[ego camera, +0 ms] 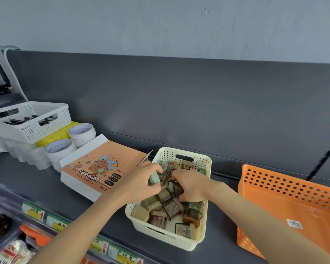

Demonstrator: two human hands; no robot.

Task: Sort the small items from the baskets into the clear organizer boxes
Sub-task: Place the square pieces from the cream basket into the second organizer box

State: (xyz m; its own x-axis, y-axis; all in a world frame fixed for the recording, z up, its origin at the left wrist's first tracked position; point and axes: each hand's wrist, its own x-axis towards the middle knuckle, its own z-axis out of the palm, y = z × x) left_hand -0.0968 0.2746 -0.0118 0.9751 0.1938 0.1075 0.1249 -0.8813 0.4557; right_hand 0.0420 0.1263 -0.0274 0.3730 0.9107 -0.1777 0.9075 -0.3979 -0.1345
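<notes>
Fingers point(155, 168) of the left hand point(139, 180) are curled round a pale green plastic piece point(152, 178), which is pinched between thumb and forefinger at the left rim of the cream perforated plastic basket point(207, 164). Fingers point(178, 174) of the right hand point(192, 185) are bent down into the heap and seem to close on a brown translucent little case point(177, 188); whether it is fully gripped I cannot tell. Around the hands lie many more brown and green cases point(171, 208), loose and crossed over each other, so the sorting looks hardly begun. To do this step well, I think each hand should lift only one case, straight up, so that neighbours are not dragged over the rim. Left of the basket is an orange printed cardboard box point(95, 168), and beyond it are white tape rolls point(59, 147) and a white perforated plastic basket point(32, 128). At the right stands an orange perforated plastic basket point(293, 199). All rest on a dark grey shelf point(36, 187). Clear organizer boxes I cannot find with certainty.
</notes>
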